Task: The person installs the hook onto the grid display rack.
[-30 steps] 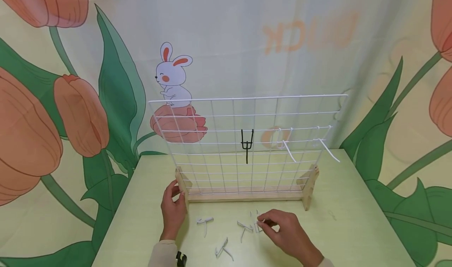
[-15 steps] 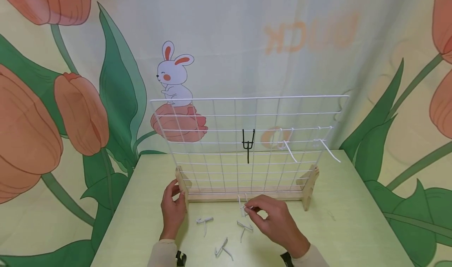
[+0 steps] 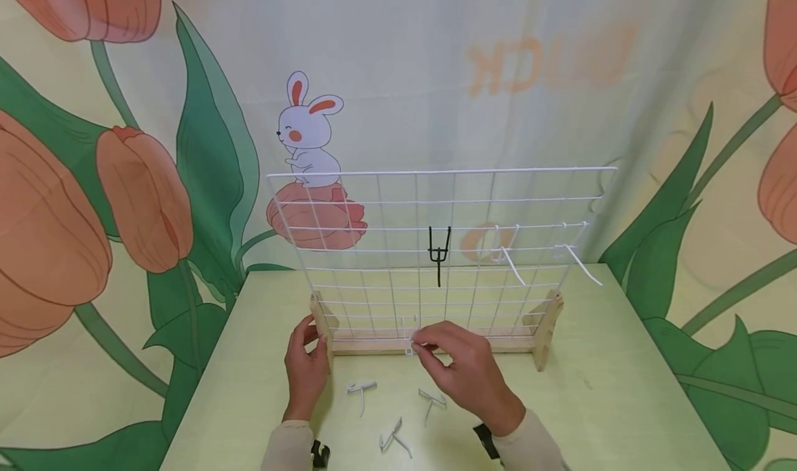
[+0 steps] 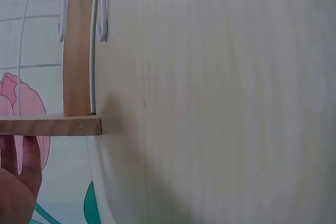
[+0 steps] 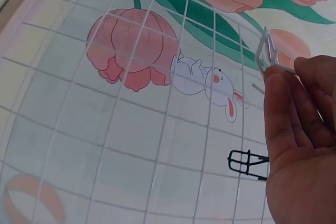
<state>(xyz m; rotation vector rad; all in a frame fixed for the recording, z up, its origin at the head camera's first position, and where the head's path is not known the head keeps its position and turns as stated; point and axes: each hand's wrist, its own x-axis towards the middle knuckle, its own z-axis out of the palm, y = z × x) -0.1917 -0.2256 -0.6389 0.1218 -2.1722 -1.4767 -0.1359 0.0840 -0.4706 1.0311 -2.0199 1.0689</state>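
Observation:
My right hand (image 3: 457, 367) pinches a white wire hook (image 3: 407, 346) between thumb and fingers, low in front of the white wire grid (image 3: 373, 250). The right wrist view shows this hook (image 5: 266, 51) projecting beyond the fingertips, its bent wire upward. My left hand (image 3: 305, 371) rests its fingertips against the outer side of the wooden stand's left upright (image 3: 320, 322); in the left wrist view those fingers (image 4: 31, 158) look fairly straight. Loose white hooks lie on the table: one on the left (image 3: 361, 389), one in the middle (image 3: 394, 438), another (image 3: 432, 398) near my right hand.
A black hook (image 3: 438, 250) hangs mid-grid. Two white hooks, one inner (image 3: 510, 263) and one outer (image 3: 580, 262), hang on its right side, their arms jutting forward. The right upright (image 3: 548, 329) stands on the pale table (image 3: 598, 381); a printed curtain (image 3: 398, 77) hangs behind.
My right hand has lifted the white hook from among the loose ones and carried it left and up, to the grid's lower bars. The left hand stays at the upright.

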